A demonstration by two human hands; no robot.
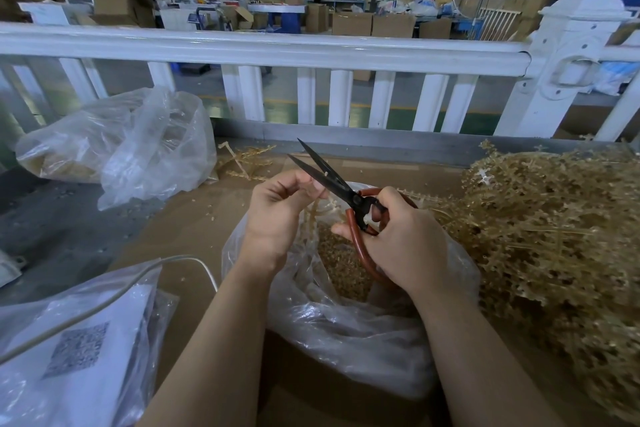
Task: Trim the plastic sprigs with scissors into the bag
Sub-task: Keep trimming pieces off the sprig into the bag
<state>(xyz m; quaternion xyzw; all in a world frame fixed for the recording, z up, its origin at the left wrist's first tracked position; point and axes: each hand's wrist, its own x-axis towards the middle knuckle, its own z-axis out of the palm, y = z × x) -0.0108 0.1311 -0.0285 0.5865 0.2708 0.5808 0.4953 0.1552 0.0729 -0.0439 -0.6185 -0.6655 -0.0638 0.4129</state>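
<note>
My right hand [401, 239] grips the red-brown handles of black scissors [325, 175], whose blades stand apart and point up and left. My left hand [280, 208] pinches a thin tan plastic sprig [313, 215] by its top, right at the blades; the sprig hangs down into the mouth of a clear plastic bag [346, 326]. Both hands hover over that bag, which holds a heap of small tan trimmed pieces [341, 263]. A large pile of tan plastic sprigs [547, 236] lies to the right on the cardboard-covered table.
A crumpled clear bag [121, 149] with tan material lies at the far left. A bag with a printed code sheet [69, 350] and a white cable [104, 302] are at the near left. A few loose sprigs [246, 161] lie behind the hands. A white fence rail [263, 48] bounds the far side.
</note>
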